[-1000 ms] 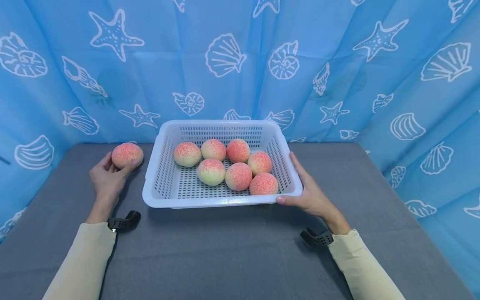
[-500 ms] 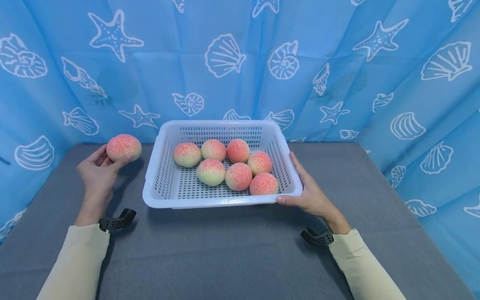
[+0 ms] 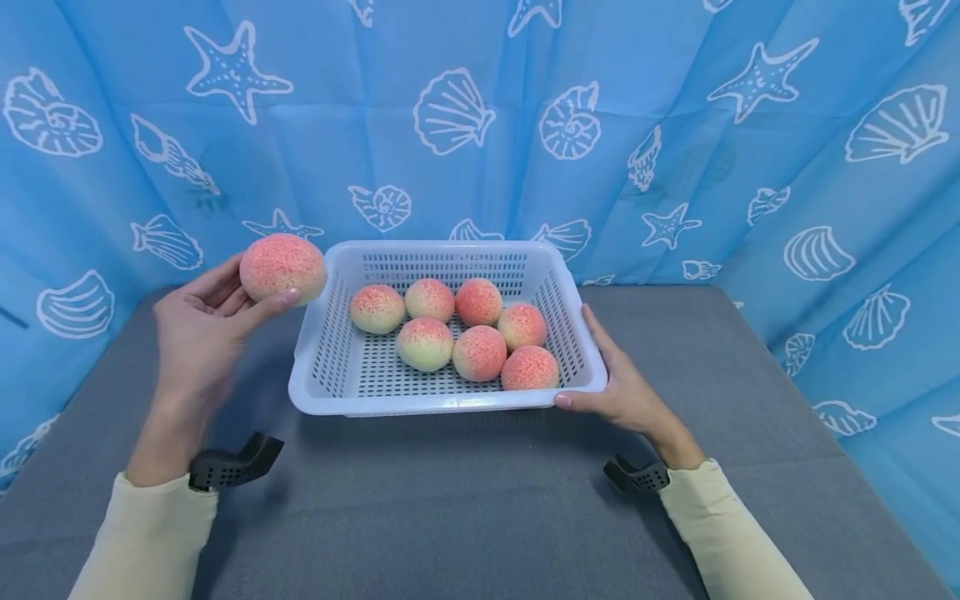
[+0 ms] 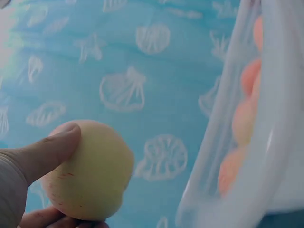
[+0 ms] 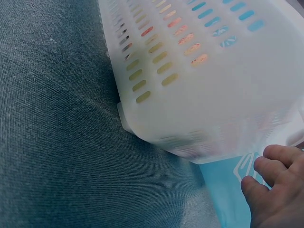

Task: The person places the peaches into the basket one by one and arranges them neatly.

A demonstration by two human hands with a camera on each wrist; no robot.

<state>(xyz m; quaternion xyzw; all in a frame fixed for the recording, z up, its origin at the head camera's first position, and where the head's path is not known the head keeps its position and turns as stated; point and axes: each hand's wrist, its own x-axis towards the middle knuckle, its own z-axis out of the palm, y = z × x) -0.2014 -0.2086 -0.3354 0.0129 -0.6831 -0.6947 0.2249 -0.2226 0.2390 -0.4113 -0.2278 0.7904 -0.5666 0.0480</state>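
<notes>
the left hand [image 3: 197, 333] holds a peach [image 3: 282, 267] up off the grey bench [image 3: 465, 500], its fingers [image 3: 217, 283] curled behind the fruit and the thumb pressed on the front. the peach hangs just beside the far left corner of the white basket [image 3: 442, 404], level with the rim. in the left wrist view the thumb [image 4: 45, 152] lies across the pale yellow underside of the peach [image 4: 90, 175], with the basket's wall [image 4: 247, 156] close on the right. the right hand [image 3: 626, 387] rests against the basket's near right corner, fingers fairly straight along the side wall and the thumb on the front rim. seven more peaches [image 3: 480, 352] lie clustered inside the basket. a blue curtain [image 3: 480, 125] printed with shells and starfish hangs behind the bench
</notes>
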